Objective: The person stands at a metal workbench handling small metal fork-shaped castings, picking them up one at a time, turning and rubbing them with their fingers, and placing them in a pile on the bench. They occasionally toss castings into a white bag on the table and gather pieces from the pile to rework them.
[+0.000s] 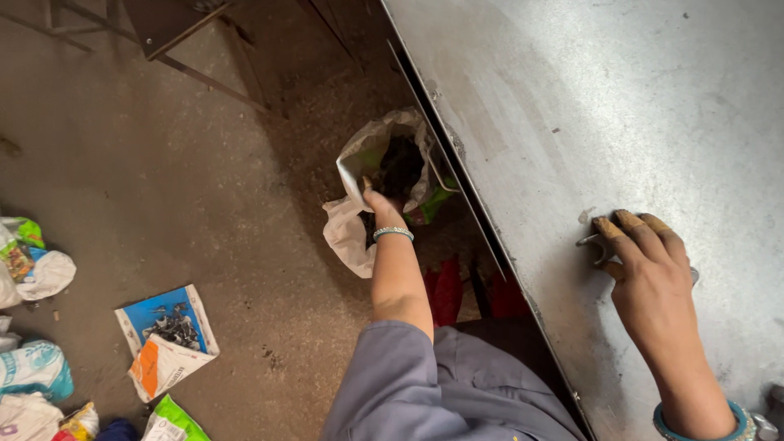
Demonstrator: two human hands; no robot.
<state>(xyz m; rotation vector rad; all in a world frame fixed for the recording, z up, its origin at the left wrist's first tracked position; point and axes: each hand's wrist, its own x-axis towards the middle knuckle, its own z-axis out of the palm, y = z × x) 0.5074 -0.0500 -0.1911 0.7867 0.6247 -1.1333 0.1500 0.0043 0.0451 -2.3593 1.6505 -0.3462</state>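
Observation:
My left hand point(380, 201) reaches down into an open white sack point(367, 155) that stands on the floor beside the metal table; its fingers are hidden inside among dark pieces, and a bangle circles the wrist. My right hand point(645, 261) rests palm-down on the grey metal tabletop point(621, 98), stained fingers over a small bent metal piece point(590, 241) that shows at the fingertips.
Another metal part point(772, 412) lies by my right wrist. On the dusty floor lies a blue and white packet point(167, 339) with small dark parts on it, and several bags and wrappers point(33, 269) at the left edge. A dark metal frame point(196, 57) stands at top.

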